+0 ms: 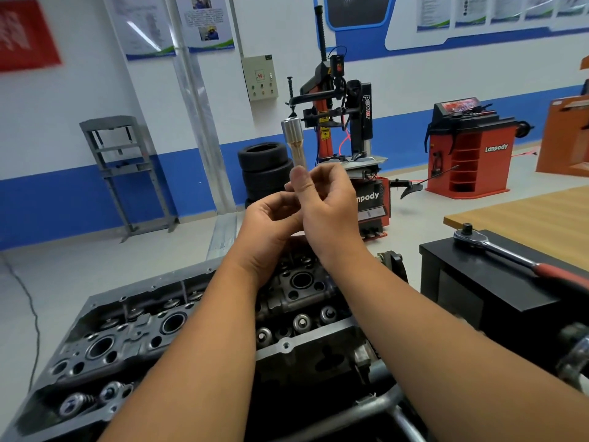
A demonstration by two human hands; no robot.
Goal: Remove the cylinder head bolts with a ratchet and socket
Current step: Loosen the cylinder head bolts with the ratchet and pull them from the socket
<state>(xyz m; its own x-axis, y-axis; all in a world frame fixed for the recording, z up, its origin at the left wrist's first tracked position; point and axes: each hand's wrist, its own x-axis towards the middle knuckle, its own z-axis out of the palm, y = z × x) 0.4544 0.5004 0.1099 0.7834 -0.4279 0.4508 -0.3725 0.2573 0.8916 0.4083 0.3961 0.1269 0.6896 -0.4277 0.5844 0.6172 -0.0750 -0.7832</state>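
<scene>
Both my hands are raised above the cylinder head point(165, 327), holding one upright piece between them. A silver socket point(290, 131) sits on top of a pale, oily bolt point(299, 157) whose lower shank is hidden in my fingers. My right hand point(325, 202) pinches the shank with thumb up. My left hand point(271, 221) curls around its lower end. The ratchet point(497, 250), chrome with a red grip, lies on the black box at the right, apart from both hands.
A black box point(478, 288) stands right of the engine, with a wooden table point(535, 212) behind it. Farther off are stacked tyres point(264, 167), a tyre changer point(344, 122), a red wheel balancer point(468, 148) and a grey press frame point(127, 167). Metal stand tubes point(376, 406) cross below the engine.
</scene>
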